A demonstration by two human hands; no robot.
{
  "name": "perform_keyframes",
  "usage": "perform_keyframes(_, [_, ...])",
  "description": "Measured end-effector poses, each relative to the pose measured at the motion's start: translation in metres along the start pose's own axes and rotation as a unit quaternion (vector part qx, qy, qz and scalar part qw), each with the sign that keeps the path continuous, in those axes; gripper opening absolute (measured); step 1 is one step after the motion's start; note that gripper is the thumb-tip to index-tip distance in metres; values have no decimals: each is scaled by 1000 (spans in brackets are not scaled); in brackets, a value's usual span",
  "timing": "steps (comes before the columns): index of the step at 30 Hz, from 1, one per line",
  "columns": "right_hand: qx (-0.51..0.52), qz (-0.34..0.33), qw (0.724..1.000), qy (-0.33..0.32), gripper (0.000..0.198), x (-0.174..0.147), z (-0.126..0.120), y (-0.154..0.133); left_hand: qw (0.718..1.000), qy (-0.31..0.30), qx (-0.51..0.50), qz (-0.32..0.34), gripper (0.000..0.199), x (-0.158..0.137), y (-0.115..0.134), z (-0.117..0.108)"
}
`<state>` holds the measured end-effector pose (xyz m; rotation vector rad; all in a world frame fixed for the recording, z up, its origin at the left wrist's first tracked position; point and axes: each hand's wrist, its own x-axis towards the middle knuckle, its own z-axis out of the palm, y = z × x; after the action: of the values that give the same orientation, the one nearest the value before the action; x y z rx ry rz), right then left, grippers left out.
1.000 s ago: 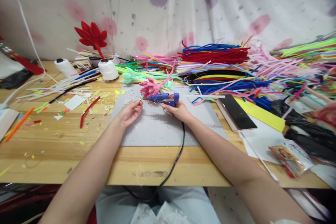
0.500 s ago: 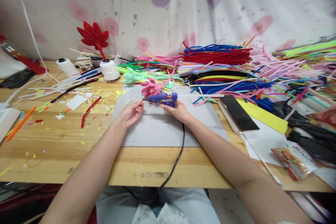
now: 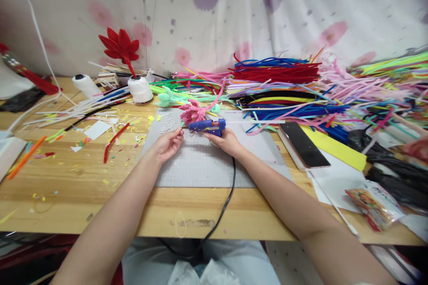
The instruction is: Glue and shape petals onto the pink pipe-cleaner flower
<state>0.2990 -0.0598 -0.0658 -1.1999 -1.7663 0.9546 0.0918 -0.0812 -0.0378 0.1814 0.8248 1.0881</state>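
Note:
My right hand (image 3: 224, 140) is wrapped round the grip of a blue glue gun (image 3: 204, 125), which lies level with its nozzle toward the left. A long pale glue stick (image 3: 256, 121) sticks out of its back end. The fingertips of my left hand (image 3: 171, 143) are pinched together right at the nozzle; what they hold is too small to make out. Just behind the gun rests a pink pipe-cleaner flower (image 3: 193, 111). Small white beads (image 3: 164, 129) are scattered by my left fingers. Beneath both hands is a grey cutting mat (image 3: 200, 169).
Bundles of coloured pipe cleaners (image 3: 277, 71) line the back and right. A red flower (image 3: 122, 46) stands in a white thread spool (image 3: 140, 90). A phone (image 3: 305, 144) and a snack packet (image 3: 374, 205) lie at right. The gun's black cord (image 3: 224, 211) hangs over the front edge.

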Motion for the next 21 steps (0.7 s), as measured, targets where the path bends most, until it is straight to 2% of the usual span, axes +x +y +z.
perform_keyframes(21, [-10,10,1000,0,29,0,-1,-1,998,-7,48,39,19,1,-2,-1])
